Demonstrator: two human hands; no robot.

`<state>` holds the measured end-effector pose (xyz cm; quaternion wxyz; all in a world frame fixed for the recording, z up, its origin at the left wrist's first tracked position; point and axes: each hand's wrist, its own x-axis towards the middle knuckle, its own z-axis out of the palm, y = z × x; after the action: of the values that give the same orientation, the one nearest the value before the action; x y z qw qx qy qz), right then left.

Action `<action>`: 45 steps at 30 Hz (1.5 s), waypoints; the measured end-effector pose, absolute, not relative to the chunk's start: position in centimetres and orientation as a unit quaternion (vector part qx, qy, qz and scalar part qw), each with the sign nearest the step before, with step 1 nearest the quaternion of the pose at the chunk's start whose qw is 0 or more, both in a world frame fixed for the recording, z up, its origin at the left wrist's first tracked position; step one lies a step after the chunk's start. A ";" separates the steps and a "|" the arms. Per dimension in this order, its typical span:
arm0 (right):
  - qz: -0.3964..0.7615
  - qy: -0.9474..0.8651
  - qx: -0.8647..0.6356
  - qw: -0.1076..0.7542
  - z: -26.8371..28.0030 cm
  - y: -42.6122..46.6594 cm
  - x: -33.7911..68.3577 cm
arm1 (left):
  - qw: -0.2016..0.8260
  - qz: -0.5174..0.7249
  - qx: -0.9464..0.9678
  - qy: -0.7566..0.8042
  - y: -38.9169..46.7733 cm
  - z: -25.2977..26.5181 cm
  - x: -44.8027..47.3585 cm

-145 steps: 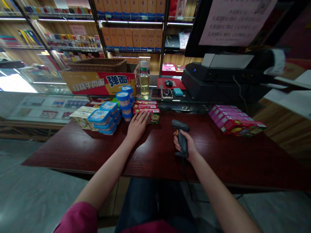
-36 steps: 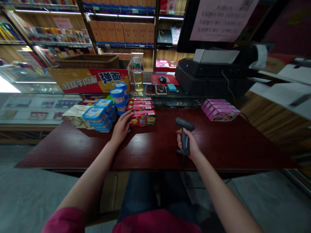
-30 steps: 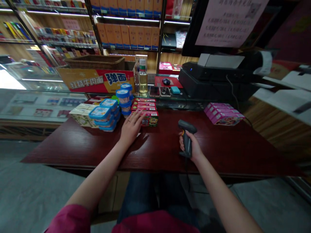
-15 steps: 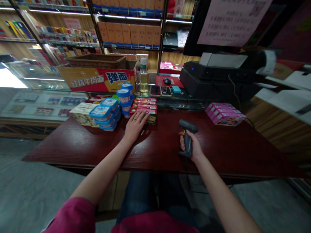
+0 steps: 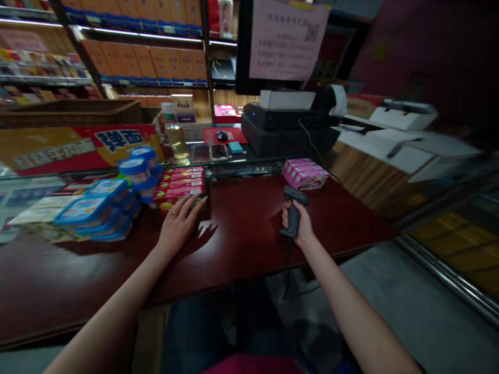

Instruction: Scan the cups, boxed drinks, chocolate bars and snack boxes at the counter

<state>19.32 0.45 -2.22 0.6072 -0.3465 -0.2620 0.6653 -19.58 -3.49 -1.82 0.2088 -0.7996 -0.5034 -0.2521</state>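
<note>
My right hand (image 5: 303,223) grips a dark grey barcode scanner (image 5: 293,214) by its handle, above the dark red table. Its cable hangs down over the table's front edge. With fingers stretched out, my left hand (image 5: 180,223) is at the front of a row of red boxes (image 5: 181,182); whether it touches them I cannot tell. Left of these boxes stand stacked round tubs with blue lids (image 5: 134,167) and rectangular blue-lidded tubs (image 5: 86,210). Several pink boxes (image 5: 304,174) sit together beyond the scanner, toward the table's far right.
Pale patterned packs (image 5: 39,213) lie at the left. A bottle of yellowish liquid (image 5: 175,137), two phones and a mouse (image 5: 222,135) are on the glass counter behind. A monitor with a paper sign (image 5: 286,41) and a black printer unit (image 5: 286,127) stand at the back.
The view has turned to the right, so the counter goods appear farther left. My left hand has drawn back slightly from the red boxes' top. The scanner stays in my right hand.
</note>
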 end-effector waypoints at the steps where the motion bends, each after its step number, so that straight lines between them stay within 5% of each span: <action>1: 0.652 -0.254 -0.353 0.621 -2.1 0.8 20.8 | 0.202 -0.251 -0.814 -0.483 -3.1 -1.8 -18.1; 13: 0.521 -0.154 -0.385 0.746 -1.8 3.8 31.3 | 0.063 -0.315 -0.874 -0.363 8.0 0.3 10.0; 22: 0.534 -0.159 -0.350 0.753 -2.6 4.6 31.6 | 0.048 -0.314 -0.851 -0.419 14.3 0.6 17.5; 33: 0.524 -0.135 -0.347 0.766 -2.1 3.9 31.7 | 0.032 -0.339 -0.862 -0.376 9.8 -1.6 9.7; 45: 0.653 -0.278 -0.391 0.585 -0.2 1.8 25.0 | 0.045 -0.360 -0.797 -0.483 0.8 -1.7 -10.1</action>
<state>25.02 1.80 -0.20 0.5855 -0.3910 -0.2782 0.6534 -10.11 0.85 -1.68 0.0452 -0.7968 -0.4832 -0.3601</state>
